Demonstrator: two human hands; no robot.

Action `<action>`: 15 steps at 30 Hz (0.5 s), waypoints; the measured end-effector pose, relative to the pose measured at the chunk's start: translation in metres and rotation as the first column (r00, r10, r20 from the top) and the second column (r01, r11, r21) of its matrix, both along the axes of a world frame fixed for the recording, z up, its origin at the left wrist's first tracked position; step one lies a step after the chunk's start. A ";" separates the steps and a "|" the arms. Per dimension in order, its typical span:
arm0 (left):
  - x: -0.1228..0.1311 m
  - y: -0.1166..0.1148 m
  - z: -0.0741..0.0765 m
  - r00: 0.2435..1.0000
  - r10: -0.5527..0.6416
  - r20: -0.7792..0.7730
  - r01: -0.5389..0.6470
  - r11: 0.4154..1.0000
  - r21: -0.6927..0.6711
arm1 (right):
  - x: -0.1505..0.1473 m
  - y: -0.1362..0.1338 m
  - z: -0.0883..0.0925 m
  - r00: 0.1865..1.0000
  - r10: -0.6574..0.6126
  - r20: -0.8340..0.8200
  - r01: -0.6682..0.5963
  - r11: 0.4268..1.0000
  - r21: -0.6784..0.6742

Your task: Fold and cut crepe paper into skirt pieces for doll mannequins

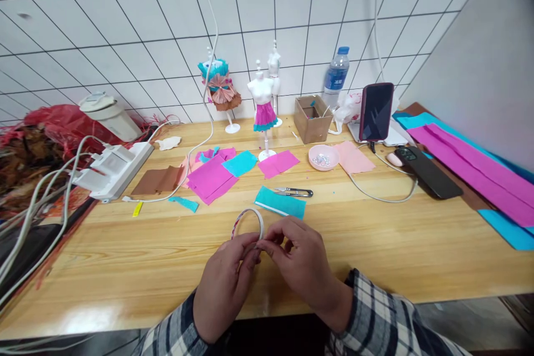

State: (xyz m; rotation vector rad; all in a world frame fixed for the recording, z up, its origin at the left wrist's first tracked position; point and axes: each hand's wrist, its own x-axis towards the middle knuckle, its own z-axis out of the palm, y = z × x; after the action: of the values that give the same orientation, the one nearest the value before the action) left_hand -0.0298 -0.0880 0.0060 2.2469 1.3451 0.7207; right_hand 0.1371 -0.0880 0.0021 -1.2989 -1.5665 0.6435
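Note:
Near the table's front edge, my left hand (227, 281) grips a roll of white tape (261, 221) by its lower side. My right hand (302, 264) pinches at the same roll with thumb and forefinger; what lies between those fingertips is too small to tell. The roll stands upright, its ring showing above the fingers. Just beyond it lies a teal paper strip (275, 203) with a white line along its near edge, and black-handled thread snips (294, 192) rest on its far side. Pink, magenta, teal and brown paper pieces (212, 178) lie further left.
Small mannequins (261, 92) stand by the tiled wall, one in a magenta skirt. A cardboard box (311, 122), a pink bowl (324, 157), a bottle (336, 75) and phones (429, 172) are right of them. A power strip (119, 169) with cables is at left.

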 end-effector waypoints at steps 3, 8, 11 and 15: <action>0.000 -0.001 0.001 1.000 -0.016 -0.014 0.017 0.998 0.053 | 0.001 0.000 -0.002 0.998 -0.020 -0.054 0.020 1.000 -0.008; 0.002 0.000 0.005 0.999 -0.022 -0.023 0.025 0.993 0.114 | 0.003 0.000 -0.002 0.998 0.033 -0.059 -0.034 0.999 -0.010; 0.001 0.002 0.004 0.999 -0.044 -0.015 0.045 0.992 0.115 | 0.003 0.001 0.000 0.997 0.039 -0.064 -0.041 0.998 -0.040; -0.001 0.001 0.000 0.998 -0.044 0.042 0.042 0.997 0.057 | 0.002 -0.002 0.000 0.995 0.091 -0.033 -0.093 0.994 -0.049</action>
State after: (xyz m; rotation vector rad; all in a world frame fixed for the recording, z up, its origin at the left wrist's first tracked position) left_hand -0.0310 -0.0872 0.0060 2.2831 1.2670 0.7968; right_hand 0.1394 -0.0904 0.0018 -1.2541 -1.6015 0.7618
